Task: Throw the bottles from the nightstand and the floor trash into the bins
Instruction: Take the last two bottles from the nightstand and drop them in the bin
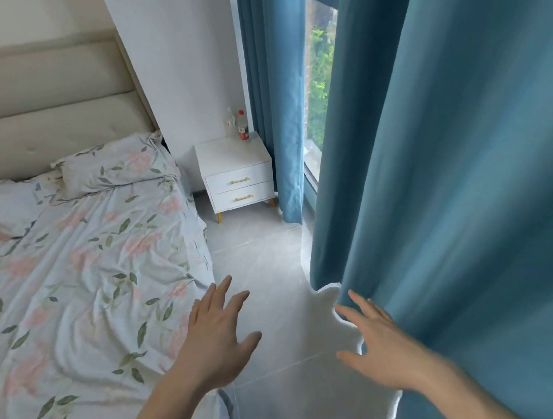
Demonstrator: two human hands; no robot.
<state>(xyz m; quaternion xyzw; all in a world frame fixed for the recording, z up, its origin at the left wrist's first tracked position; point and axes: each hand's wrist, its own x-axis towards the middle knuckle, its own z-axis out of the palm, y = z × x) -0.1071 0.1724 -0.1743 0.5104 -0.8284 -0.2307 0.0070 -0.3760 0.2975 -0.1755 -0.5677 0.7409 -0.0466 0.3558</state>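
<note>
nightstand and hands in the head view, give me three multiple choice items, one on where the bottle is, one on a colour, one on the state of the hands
1. Where does the red-capped bottle stand?
A. on the back right corner of the white nightstand
B. on the bed
C. on the floor by the curtain

2. What colour are the curtains?
A. beige
B. teal blue
C. red

3. How are the left hand and the right hand?
A. both grip a bottle
B. one holds a bag
C. both open, holding nothing

Key: 1 A, the bottle stands upright on the nightstand top near the wall and curtain. 2 B, both curtain panels by the window are teal blue. 3 C, the fingers of both hands are spread above the floor, with nothing in them.
</note>
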